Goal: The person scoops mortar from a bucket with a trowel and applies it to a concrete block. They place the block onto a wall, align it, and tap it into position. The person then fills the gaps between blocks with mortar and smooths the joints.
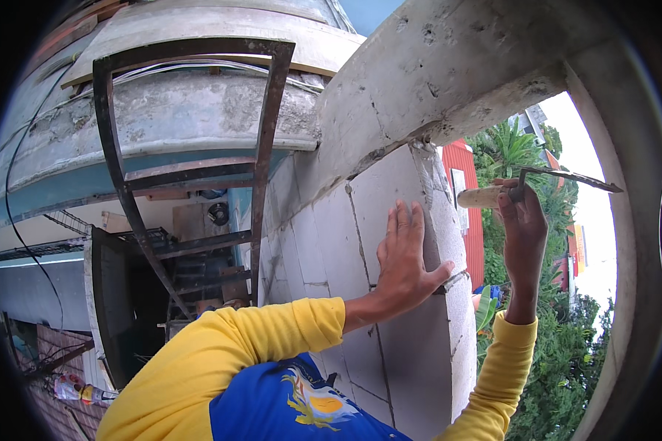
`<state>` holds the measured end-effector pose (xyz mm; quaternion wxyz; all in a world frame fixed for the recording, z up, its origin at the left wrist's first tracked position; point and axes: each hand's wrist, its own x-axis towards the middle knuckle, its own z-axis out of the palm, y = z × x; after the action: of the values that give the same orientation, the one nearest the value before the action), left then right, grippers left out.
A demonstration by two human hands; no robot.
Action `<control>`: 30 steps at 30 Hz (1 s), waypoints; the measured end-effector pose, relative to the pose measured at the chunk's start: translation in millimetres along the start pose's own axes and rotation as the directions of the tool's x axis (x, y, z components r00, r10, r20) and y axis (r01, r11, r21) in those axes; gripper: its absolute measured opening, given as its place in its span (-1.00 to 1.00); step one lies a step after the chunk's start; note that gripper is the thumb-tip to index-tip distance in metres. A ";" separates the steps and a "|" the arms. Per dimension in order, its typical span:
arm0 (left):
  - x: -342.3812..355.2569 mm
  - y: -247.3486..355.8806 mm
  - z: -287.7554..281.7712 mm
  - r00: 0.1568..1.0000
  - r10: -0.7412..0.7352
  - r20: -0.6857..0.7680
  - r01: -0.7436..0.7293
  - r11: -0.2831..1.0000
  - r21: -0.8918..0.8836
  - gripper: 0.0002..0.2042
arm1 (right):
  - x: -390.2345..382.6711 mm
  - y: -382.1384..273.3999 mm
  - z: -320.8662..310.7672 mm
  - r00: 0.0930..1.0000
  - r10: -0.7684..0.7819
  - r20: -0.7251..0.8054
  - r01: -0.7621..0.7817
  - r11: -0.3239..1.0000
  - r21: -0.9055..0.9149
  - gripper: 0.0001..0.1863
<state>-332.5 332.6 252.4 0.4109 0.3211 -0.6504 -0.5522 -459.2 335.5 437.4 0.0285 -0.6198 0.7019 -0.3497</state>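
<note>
My left hand (406, 256) lies flat against the face of a pale block wall (412, 353), fingers stretched upward and thumb out toward the wall's right edge. It grips nothing. On the right, my right hand (526, 220) is raised beside that edge and closed round a trowel (479, 197). The trowel's light wooden handle end points left at the wall's end and appears close to it; I cannot tell whether they touch. Its thin dark blade is seen nearly edge-on and reaches out to the right. Thin joints run between the blocks.
A concrete beam (397, 110) slants over the wall's top. At left stands a dark metal ladder (261, 140), with a lower floor below it. Beyond the opening at right are green trees (544, 367) and a red corrugated sheet (461, 176). A black cable (9, 191) hangs at far left.
</note>
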 end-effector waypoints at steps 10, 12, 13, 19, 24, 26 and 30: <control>-1.0 -1.6 4.1 1.000 0.000 0.012 0.000 1.000 0.004 0.23 | -6.8 20.5 -0.4 0.998 0.028 0.050 -0.030 0.999 0.038 -0.75; -0.4 -0.2 2.4 1.000 -0.009 0.016 0.009 1.000 0.010 0.23 | -7.5 17.2 3.1 0.999 0.016 0.034 -0.015 0.999 -0.042 -0.73; 0.2 0.7 -0.1 1.000 -0.016 0.014 0.016 1.000 0.013 0.23 | -6.1 13.3 2.7 0.999 -0.002 0.045 0.003 0.999 -0.034 -0.73; 0.0 -1.0 2.2 1.000 -0.001 0.006 0.001 1.000 0.027 0.23 | -7.8 21.7 1.7 0.999 -0.042 -0.004 0.042 0.999 0.000 -0.77; 2.2 -1.4 0.6 1.000 0.019 0.010 -0.019 0.999 0.034 0.21 | -8.4 19.3 0.9 0.996 -0.080 -0.026 0.080 0.997 0.008 -0.78; 1.8 -2.0 1.9 1.000 0.028 0.012 -0.028 0.999 0.030 0.21 | -10.6 17.9 0.6 0.999 -0.035 0.008 0.035 0.999 -0.015 -0.76; 2.8 -6.3 1.0 0.998 0.061 0.006 -0.061 0.998 0.003 0.20 | -8.1 11.7 -13.4 0.998 -0.049 -0.046 0.038 0.977 -0.210 -0.74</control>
<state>-334.9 329.4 246.6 0.4251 0.3003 -0.6620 -0.5394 -473.6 348.7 438.1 -0.0623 -0.6256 0.7216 -0.2900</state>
